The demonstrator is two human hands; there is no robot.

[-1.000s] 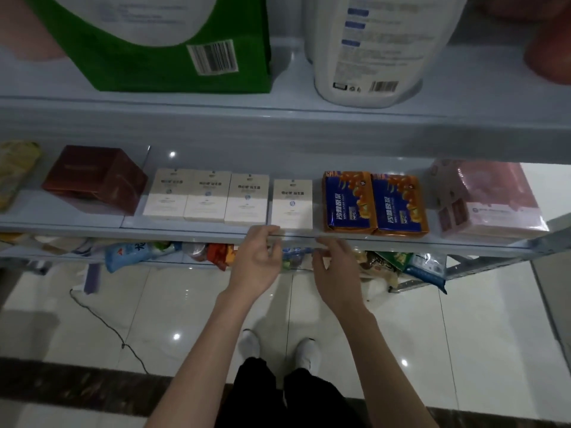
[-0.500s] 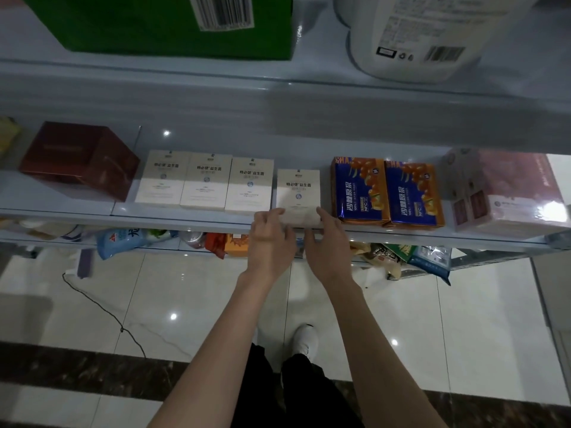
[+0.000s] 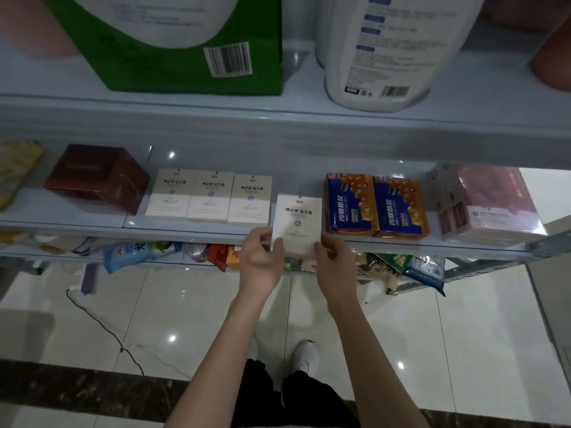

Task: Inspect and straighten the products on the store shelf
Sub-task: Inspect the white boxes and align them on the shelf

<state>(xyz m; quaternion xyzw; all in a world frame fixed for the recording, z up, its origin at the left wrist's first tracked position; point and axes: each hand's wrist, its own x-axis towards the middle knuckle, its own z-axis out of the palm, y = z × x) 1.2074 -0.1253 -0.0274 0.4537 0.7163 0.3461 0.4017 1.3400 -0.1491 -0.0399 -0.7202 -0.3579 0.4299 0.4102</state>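
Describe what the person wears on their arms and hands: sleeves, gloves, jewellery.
The left hand and right hand are bare: no gloves, rings or watch show. The left forearm and right forearm are uncovered down to the picture's lower edge; no sleeve is visible.

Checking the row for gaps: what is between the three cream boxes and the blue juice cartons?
In the head view, a fourth cream box, gripped at its lower corners by the left hand and right hand.

The white box [image 3: 297, 222] looks like matt cardboard. The shelf [image 3: 71, 216] is smooth painted metal. Clear, glossy plastic film wraps the pink pack [image 3: 494, 205]. The floor tiles [image 3: 200, 310] are polished and shiny.
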